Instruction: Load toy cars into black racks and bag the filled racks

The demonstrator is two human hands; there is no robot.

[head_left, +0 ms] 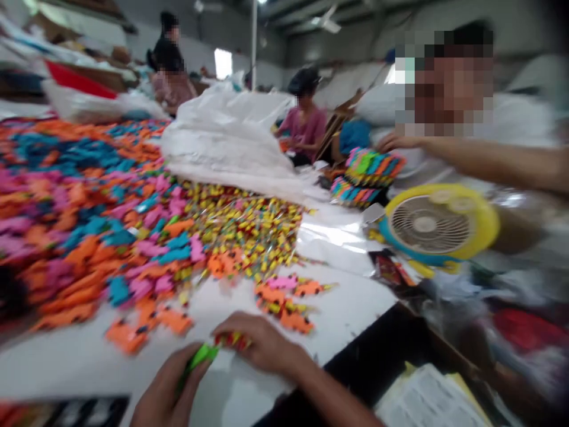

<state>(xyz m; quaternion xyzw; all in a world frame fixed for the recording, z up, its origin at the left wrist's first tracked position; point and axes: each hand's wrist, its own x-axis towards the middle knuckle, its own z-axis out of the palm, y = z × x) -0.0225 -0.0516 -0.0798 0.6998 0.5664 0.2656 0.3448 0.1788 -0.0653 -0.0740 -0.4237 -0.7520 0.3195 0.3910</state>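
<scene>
My left hand (169, 385), at the bottom of the view, is closed around a bright green plastic toy piece (203, 354). Just right of it, my right hand (264, 343) has its fingers curled over several small yellow-and-red pieces (235, 340), close to the green piece's tip. Blur hides whether the two touch. Beyond my hands lies a small group of orange and pink toy pieces with black wheel-like spots (284, 299). A heap of small yellow-and-red pieces (249, 231) spreads behind, beside a large pile of orange, pink and blue toy pieces (89, 249).
A large white sack (226, 133) stands behind the heaps on the white table (355, 296). To the right are a yellow-and-blue fan (427, 224), a dark box with printed papers (431, 397), and a co-worker's arm (493, 163) by stacked colourful toys (373, 169). Other people are farther back.
</scene>
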